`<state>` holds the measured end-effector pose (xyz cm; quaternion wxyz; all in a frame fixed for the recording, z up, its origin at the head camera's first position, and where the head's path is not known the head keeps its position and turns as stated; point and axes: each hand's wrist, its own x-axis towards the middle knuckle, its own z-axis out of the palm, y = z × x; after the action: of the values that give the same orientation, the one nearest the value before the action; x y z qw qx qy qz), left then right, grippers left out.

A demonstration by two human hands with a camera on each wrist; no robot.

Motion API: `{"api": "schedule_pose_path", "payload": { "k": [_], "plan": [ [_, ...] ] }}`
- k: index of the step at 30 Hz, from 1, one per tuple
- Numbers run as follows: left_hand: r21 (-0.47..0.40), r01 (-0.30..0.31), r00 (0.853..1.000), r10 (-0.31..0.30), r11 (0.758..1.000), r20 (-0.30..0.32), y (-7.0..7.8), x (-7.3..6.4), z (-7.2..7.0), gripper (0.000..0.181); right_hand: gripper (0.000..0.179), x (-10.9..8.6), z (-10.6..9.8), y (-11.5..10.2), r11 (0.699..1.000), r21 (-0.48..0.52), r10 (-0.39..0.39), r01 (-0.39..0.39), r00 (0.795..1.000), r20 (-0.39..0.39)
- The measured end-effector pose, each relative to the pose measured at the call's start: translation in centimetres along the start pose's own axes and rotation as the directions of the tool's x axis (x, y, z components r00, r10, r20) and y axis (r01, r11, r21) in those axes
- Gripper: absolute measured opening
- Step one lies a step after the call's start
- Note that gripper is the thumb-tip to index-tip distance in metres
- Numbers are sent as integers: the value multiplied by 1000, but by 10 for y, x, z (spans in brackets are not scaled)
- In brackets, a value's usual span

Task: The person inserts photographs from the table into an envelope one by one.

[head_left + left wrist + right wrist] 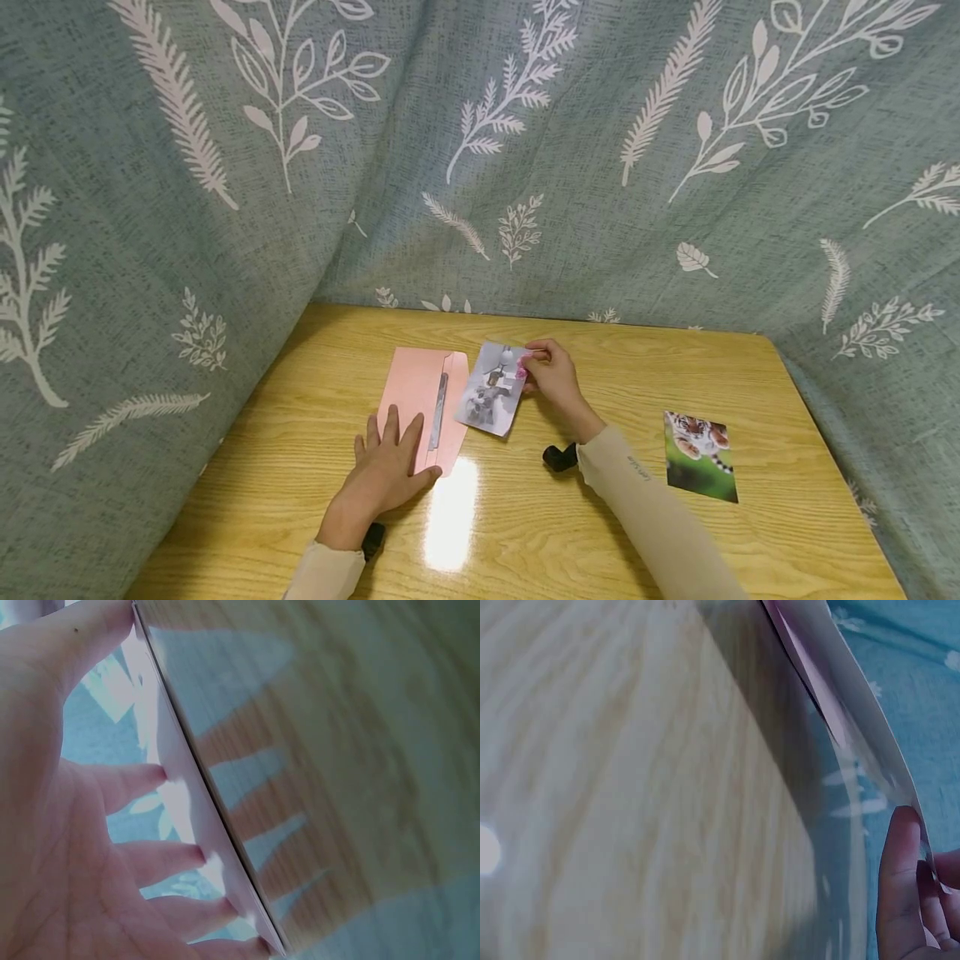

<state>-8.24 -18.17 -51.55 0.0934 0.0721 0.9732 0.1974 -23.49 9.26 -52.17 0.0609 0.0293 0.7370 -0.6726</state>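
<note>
Head cam: R grip [557, 379] pinch-tight on photo [491, 393], long axis fore-aft, far end R-ward; L grip [384, 468] splayed on envelope [415, 379].

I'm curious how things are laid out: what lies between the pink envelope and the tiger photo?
In the head view: the gray photo, the right hand gripping it, and that arm's pale sleeve.

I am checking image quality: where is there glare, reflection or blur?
Head view: white glare on the table below the pink envelope; left wrist: finger-shaped reflections of the left hand and blurred wood grain; right wrist: a bright spot at the left edge, soft grain.
</note>
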Motion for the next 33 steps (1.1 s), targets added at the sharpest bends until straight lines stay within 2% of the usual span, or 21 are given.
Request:
{"api": "schedule_pose_path", "payload": {
  "k": [18,33],
  "plan": [
    [10,0,1000,0,1000,4,1,-1,-1,89,28,-10,28,7,1000,24,-7,6,997,78],
    [10,17,1000,-17,1000,14,0,2,0,89,24,-14,46,13,1000,-8,-14,15,992,124]
  ]
}}
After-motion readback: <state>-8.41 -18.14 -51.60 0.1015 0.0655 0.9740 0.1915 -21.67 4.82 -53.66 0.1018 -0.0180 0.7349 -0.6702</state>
